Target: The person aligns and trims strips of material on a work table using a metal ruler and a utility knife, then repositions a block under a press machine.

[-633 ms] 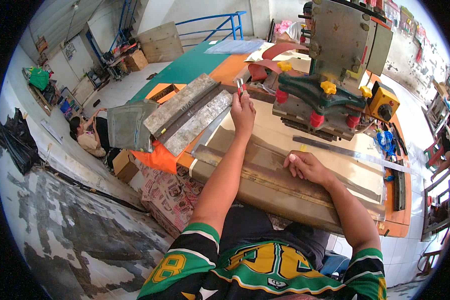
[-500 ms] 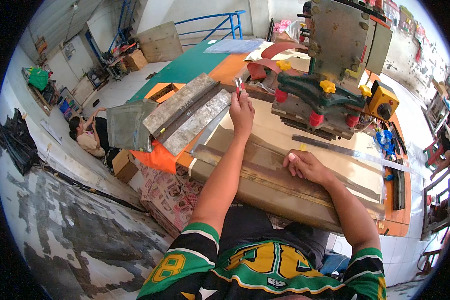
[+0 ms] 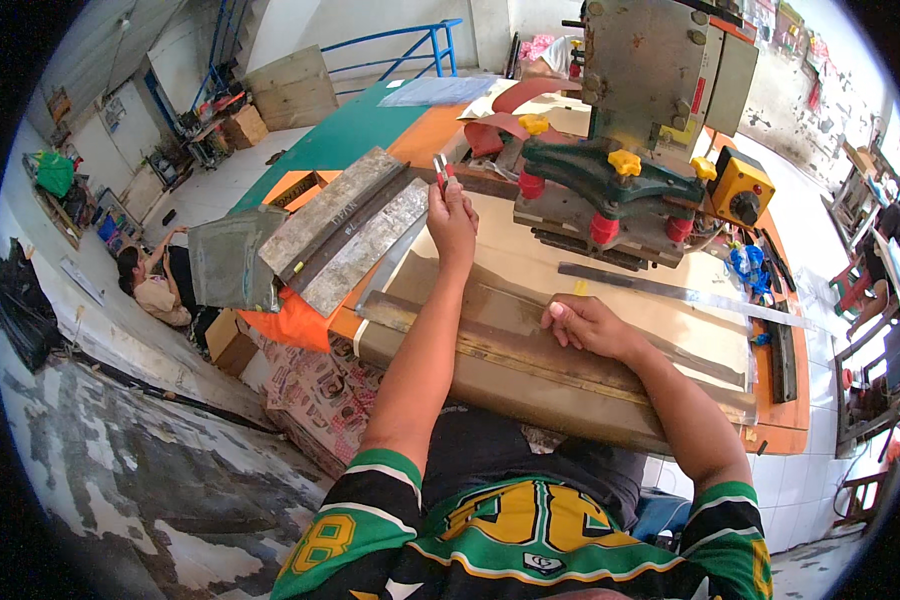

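My left hand (image 3: pixel 454 218) reaches far forward over the workbench and grips a small red-and-silver tool (image 3: pixel 441 170), held upright near the bench's back left corner. My right hand (image 3: pixel 582 325) lies fingers curled on a long brown wooden board (image 3: pixel 490 330) that runs across the bench in front of me; it holds nothing that I can see. A grey and green machine (image 3: pixel 635 150) with red and yellow knobs stands just beyond both hands. A long metal ruler (image 3: pixel 670 292) lies on the pale sheet right of my right hand.
Two grey metal slabs (image 3: pixel 355 225) lie slanted on the bench's left end above an orange cloth (image 3: pixel 295 325). A yellow switch box (image 3: pixel 740 188) sits beside the machine. A person (image 3: pixel 155 285) crouches on the floor at left. A cardboard box (image 3: pixel 232 340) stands below.
My left hand has stretched slightly farther forward with the small tool. My right hand stays on the board.
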The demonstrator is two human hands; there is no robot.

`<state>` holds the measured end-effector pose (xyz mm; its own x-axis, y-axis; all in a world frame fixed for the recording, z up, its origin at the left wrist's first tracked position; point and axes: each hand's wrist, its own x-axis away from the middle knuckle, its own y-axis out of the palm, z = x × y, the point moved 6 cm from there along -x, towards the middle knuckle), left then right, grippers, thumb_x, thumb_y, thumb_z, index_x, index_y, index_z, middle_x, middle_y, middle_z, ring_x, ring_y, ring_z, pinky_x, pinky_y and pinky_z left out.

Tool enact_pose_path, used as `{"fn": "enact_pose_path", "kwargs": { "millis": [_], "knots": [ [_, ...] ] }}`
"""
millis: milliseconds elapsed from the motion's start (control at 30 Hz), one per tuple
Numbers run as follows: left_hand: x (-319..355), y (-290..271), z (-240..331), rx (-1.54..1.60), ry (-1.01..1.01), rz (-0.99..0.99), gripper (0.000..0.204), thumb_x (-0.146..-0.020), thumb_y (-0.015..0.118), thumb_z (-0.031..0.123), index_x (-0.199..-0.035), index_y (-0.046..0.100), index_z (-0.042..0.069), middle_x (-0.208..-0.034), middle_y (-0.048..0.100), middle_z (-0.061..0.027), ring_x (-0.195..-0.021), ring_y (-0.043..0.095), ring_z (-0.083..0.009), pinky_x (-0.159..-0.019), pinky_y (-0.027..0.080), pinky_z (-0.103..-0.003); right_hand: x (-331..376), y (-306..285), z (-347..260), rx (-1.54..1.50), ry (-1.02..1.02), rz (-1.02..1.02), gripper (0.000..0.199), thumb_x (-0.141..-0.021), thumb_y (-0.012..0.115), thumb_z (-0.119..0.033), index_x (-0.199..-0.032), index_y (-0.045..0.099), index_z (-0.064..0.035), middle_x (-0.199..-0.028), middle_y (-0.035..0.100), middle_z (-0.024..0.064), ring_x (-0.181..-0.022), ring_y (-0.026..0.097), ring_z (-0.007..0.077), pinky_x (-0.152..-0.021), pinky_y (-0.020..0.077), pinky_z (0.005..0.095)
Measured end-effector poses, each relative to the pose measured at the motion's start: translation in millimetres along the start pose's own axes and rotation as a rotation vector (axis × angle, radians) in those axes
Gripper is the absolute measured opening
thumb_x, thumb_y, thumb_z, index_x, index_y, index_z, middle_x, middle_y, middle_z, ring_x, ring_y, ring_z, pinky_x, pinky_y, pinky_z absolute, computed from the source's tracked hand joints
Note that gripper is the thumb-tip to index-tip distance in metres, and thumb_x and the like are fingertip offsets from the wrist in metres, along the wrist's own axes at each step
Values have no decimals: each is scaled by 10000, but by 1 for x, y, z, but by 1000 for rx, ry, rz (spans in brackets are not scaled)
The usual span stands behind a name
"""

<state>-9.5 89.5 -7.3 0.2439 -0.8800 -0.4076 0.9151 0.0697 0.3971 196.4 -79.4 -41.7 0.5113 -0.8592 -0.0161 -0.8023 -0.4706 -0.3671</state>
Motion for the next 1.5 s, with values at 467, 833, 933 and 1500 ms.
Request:
{"fn": "enact_pose_path", "kwargs": {
  "millis": [467, 833, 933, 1500],
  "knots": [
    [-11, -28, 116, 336, 403, 202, 459, -1053, 483, 517, -1138, 461, 67, -999, 695, -149, -513, 519, -100, -409, 380, -225, 1, 0, -4, 24, -19, -7, 501, -1112, 357, -436, -1013, 634, -31, -695, 568, 17, -597, 490, 82, -587, 437, 250],
    [201, 14, 309, 943, 882, -388, 194, -1055, 468, 249, -1189, 438, 112, -1096, 692, -34, -469, 533, -197, -403, 421, -327, -3, 4, -6, 0, -15, -24, 506, -1103, 368, -460, -995, 637, -45, -691, 578, 25, -603, 525, 100, -576, 451, 274],
    [233, 44, 321, 883, 743, -559, 141, -1024, 564, 194, -1085, 463, 117, -1124, 705, -74, -521, 608, -257, -519, 476, -338, -1, 2, -7, 4, -26, -5, 505, -1103, 368, -458, -986, 636, -46, -691, 576, 25, -602, 525, 98, -574, 451, 273],
    [254, 65, 301, 1144, 460, -712, 142, -1065, 486, 205, -1066, 412, 83, -840, 655, -149, -429, 547, -253, -369, 357, -338, -1, 2, -5, 33, -44, -17, 495, -1102, 383, -451, -982, 624, -36, -690, 572, 25, -602, 528, 114, -576, 454, 284]
  ]
}}
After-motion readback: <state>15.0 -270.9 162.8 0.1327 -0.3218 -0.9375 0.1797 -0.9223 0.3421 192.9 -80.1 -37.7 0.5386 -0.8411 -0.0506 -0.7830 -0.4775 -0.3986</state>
